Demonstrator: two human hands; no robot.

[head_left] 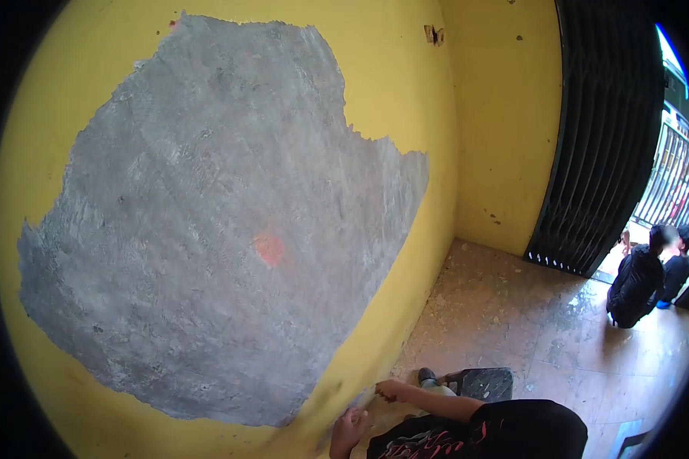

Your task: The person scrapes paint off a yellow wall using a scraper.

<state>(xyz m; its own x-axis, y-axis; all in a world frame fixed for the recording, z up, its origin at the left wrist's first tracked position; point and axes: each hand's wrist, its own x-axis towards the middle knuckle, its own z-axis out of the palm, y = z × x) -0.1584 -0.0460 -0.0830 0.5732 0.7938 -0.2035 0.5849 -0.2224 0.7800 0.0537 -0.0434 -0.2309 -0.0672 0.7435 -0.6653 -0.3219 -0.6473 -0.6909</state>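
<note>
My left hand (350, 425) is at the bottom edge, beside the lower yellow wall, with its fingers curled; what it holds, if anything, is too small to name. A little above and to the right, my right hand (389, 391) reaches leftward from a black sleeve. Its fingers are bent together, and their contents cannot be made out. The two hands are close but apart. Above them, a large rough grey patch (207, 191) with a small orange-pink spot (269, 249) covers much of the yellow wall (394, 76).
A black folding gate (608, 130) stands at the right. Two people (637, 287) crouch near the opening. Dusty tiles (543, 321) cover the floor. A dark flat-topped object (488, 384) is beside my right forearm. A damaged wall socket (434, 35) is high up.
</note>
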